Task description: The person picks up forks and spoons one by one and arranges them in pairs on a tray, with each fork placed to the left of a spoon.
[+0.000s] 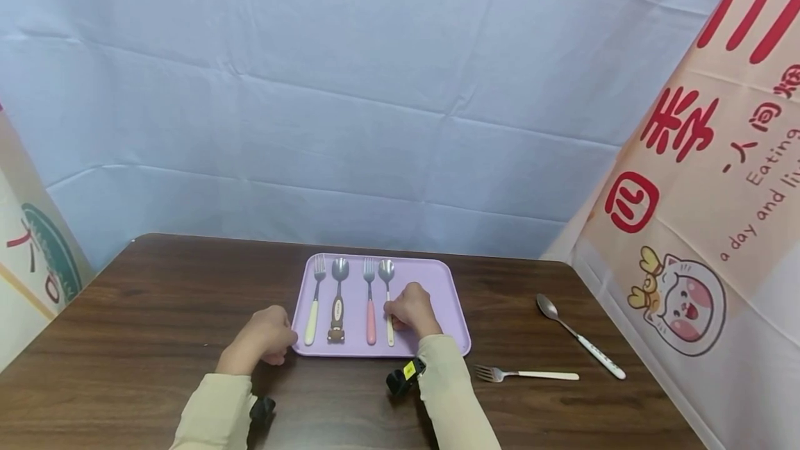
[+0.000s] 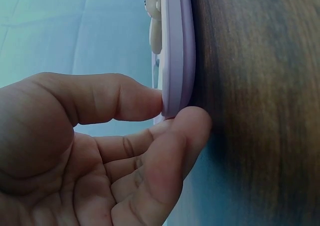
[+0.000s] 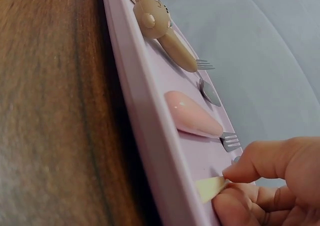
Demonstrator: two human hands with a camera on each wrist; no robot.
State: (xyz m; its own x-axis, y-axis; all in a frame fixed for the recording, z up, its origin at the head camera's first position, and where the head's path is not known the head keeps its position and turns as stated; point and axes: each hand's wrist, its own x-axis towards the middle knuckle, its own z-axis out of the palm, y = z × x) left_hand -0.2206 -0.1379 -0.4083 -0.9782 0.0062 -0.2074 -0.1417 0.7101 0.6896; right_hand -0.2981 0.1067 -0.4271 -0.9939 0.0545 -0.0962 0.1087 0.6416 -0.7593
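A purple tray [image 1: 431,271] lies on the table with two forks and two spoons side by side in it. My left hand [image 1: 267,335] pinches the tray's near left corner, thumb on top of the rim and fingers at its outer edge, as the left wrist view shows. With thumb and fingers my right hand [image 1: 412,309] pinches the pale handle of the rightmost spoon [image 1: 387,271]. Left of that spoon lie a pink-handled fork [image 1: 371,311], a spoon with a brown bear handle [image 1: 337,311] and a fork with a pale yellow handle [image 1: 312,318].
To the right of the tray, a fork with a cream handle [image 1: 537,374] and a spoon with a white patterned handle [image 1: 587,346] lie on the wooden table [image 1: 156,311]. A pale blue cloth [image 1: 344,89] hangs behind, and a printed cloth [image 1: 687,228] borders the right side.
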